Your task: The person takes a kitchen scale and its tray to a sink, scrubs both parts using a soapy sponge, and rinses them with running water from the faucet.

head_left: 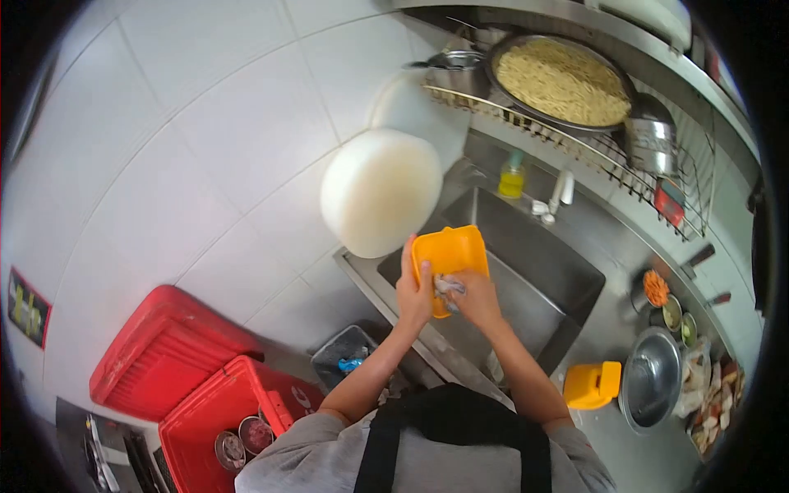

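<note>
Over the left part of the steel sink [526,279], my left hand [413,289] grips the left side of a yellow plastic container [450,251], thumb on its rim. The container is tilted with its inside facing me. My right hand [474,297] is closed on a whitish crumpled cloth [449,285] and holds it against the inside of the container. Behind the sink stand a bottle of yellow liquid [511,180] and a white faucet [562,189].
A rack above holds a large bowl of noodles [563,82]. On the right counter are another yellow container [592,384], a metal bowl [651,380] and small food cups. At lower left are an open red cooler [215,403] and a grey bin [330,361].
</note>
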The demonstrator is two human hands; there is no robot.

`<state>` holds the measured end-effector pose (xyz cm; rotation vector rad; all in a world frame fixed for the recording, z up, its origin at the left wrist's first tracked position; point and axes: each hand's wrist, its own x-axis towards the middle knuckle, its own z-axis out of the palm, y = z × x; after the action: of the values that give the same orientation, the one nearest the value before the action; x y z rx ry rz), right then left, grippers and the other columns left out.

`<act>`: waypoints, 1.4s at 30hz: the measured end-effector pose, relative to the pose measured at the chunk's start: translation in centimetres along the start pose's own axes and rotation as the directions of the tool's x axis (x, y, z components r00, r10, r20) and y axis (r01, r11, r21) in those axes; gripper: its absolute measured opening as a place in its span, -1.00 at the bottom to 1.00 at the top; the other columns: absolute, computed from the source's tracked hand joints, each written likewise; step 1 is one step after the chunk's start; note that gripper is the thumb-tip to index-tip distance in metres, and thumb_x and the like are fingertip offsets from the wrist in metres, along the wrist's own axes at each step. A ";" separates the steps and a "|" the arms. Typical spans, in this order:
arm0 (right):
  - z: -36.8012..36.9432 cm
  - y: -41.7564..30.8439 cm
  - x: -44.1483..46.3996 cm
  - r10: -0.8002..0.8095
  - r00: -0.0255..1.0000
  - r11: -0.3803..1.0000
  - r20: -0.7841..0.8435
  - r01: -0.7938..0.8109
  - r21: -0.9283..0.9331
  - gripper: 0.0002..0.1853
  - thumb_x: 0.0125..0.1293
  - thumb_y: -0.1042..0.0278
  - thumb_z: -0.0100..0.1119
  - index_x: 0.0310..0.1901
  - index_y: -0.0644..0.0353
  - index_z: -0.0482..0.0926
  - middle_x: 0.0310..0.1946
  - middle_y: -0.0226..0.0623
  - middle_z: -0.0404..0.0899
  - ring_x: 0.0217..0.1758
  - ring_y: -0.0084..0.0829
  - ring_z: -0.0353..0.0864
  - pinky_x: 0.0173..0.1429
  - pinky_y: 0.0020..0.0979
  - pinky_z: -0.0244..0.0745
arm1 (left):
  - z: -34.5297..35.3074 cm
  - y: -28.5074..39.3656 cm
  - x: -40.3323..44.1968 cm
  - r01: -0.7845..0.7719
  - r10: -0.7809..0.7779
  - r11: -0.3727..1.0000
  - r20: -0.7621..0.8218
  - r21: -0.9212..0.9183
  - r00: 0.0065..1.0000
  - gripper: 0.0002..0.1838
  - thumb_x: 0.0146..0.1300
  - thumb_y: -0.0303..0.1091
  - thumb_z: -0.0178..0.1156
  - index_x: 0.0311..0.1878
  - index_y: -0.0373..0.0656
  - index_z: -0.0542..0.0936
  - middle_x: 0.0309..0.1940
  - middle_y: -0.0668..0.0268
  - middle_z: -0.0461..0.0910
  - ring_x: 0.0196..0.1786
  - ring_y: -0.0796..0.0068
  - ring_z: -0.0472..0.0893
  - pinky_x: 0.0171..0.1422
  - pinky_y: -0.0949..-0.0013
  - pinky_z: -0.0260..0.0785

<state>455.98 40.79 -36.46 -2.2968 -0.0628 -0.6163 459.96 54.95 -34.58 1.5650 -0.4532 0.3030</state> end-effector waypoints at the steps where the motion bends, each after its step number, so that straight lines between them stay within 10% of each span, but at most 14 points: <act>1: 0.8 -0.9 0.5 -0.014 1.000 0.997 -0.008 0.015 0.075 -0.77 0.13 0.42 0.25 -0.14 0.17 0.69 -0.26 -0.16 0.63 -0.23 -0.06 0.63 -0.05 -0.19 0.52 | -0.4 0.1 -0.3 -0.008 0.007 0.998 0.018 0.059 1.000 -0.40 0.54 -0.08 -0.10 0.53 -0.07 0.09 0.23 0.02 0.50 0.21 0.15 0.56 0.31 0.25 0.34; 5: 1.5 -4.6 2.6 -0.013 0.998 0.952 -0.057 0.030 0.304 -0.76 0.08 0.41 0.30 -0.18 0.19 0.70 -0.22 -0.11 0.64 -0.15 -0.09 0.64 -0.04 -0.22 0.51 | -2.1 0.1 -1.3 -0.012 0.014 0.982 -0.006 0.188 1.000 -0.39 0.53 -0.05 -0.09 0.53 -0.06 0.10 0.25 -0.01 0.48 0.25 0.09 0.53 0.34 0.24 0.32; 11: 3.1 -2.9 0.9 -0.384 0.655 0.921 0.651 0.217 0.324 -0.81 0.12 0.44 0.24 -0.21 0.24 0.67 -0.21 -0.09 0.63 -0.10 -0.09 0.63 0.00 -0.22 0.49 | -5.4 1.5 -2.4 0.101 -0.101 0.983 -0.008 0.157 0.995 -0.44 0.55 -0.11 -0.13 0.54 -0.01 0.12 0.34 0.03 0.40 0.34 0.12 0.45 0.40 0.25 0.25; 14: 4.5 -4.6 0.3 -0.168 0.786 0.951 0.595 -0.030 0.308 -0.81 0.14 0.42 0.22 -0.20 0.23 0.67 -0.21 -0.08 0.64 -0.10 -0.08 0.63 0.04 -0.20 0.48 | -6.1 1.4 -2.5 0.022 -0.020 0.958 -0.010 0.285 1.000 -0.44 0.55 -0.12 -0.14 0.54 0.05 0.10 0.32 0.02 0.43 0.32 -0.02 0.46 0.38 0.16 0.28; 17: 6.2 -4.8 -2.2 -0.324 0.852 0.883 0.412 0.116 0.454 -0.80 0.17 0.39 0.23 -0.17 0.23 0.65 -0.21 -0.06 0.63 -0.11 -0.06 0.62 0.02 -0.17 0.49 | -7.0 2.9 -2.3 0.059 -0.067 0.933 0.010 0.355 0.998 -0.44 0.54 -0.10 -0.14 0.54 0.08 0.11 0.27 -0.04 0.47 0.28 -0.11 0.47 0.35 0.10 0.31; 20: 3.6 -4.6 -2.5 -0.419 0.849 0.908 0.322 0.396 0.135 -0.78 0.22 0.21 0.23 -0.25 0.18 0.65 -0.28 -0.06 0.64 -0.19 -0.03 0.63 -0.08 -0.14 0.49 | -7.5 3.5 -2.2 0.116 -0.130 0.930 0.017 0.350 0.991 -0.43 0.54 -0.06 -0.16 0.53 0.02 0.11 0.32 -0.03 0.40 0.32 -0.06 0.45 0.36 0.15 0.28; 23: 2.7 -4.9 -2.2 -0.221 0.834 0.975 0.505 0.174 0.139 -0.78 0.24 0.21 0.20 -0.24 0.19 0.62 -0.23 -0.08 0.62 -0.15 -0.03 0.62 -0.06 -0.13 0.48 | -5.7 2.1 -2.8 0.086 -0.069 0.946 -0.063 0.312 0.996 -0.43 0.54 -0.01 -0.19 0.51 0.00 0.13 0.24 -0.09 0.46 0.24 -0.15 0.49 0.28 0.08 0.33; 33: -0.3 -6.4 -4.2 -0.334 0.920 0.942 0.206 0.328 0.065 -0.78 0.25 0.26 0.17 -0.18 0.22 0.58 -0.22 -0.11 0.59 -0.13 -0.05 0.60 -0.03 -0.09 0.48 | -1.8 1.4 -0.3 -0.060 0.077 0.986 -0.108 0.154 0.991 -0.40 0.56 0.07 -0.26 0.44 -0.15 0.20 0.16 -0.03 0.51 0.24 0.09 0.50 0.36 0.20 0.26; 36: -1.3 -3.6 -4.4 -0.450 0.887 0.880 0.098 0.460 -0.122 -0.82 0.27 0.28 0.16 -0.17 0.17 0.58 -0.20 -0.15 0.60 -0.13 -0.10 0.61 -0.04 -0.09 0.48 | -2.2 0.5 0.9 0.030 -0.032 0.996 0.019 0.078 0.999 -0.41 0.57 0.04 -0.24 0.46 -0.15 0.18 0.18 -0.01 0.49 0.25 0.12 0.49 0.37 0.21 0.26; 42: -2.0 -0.6 -4.6 -0.198 0.967 0.932 0.160 0.236 -0.274 -0.85 0.26 0.33 0.17 -0.16 0.11 0.56 -0.26 -0.23 0.58 -0.13 -0.13 0.63 -0.14 -0.13 0.54 | -0.8 4.6 1.4 0.486 -0.428 0.869 0.353 -0.091 0.832 -0.28 0.53 -0.07 -0.04 0.55 -0.11 -0.12 0.21 -0.02 0.42 0.33 0.26 0.41 0.42 0.24 0.21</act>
<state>450.98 40.53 -36.90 -2.6390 -0.3121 -0.6195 459.17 55.56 -29.80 1.4968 -0.3272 -0.3662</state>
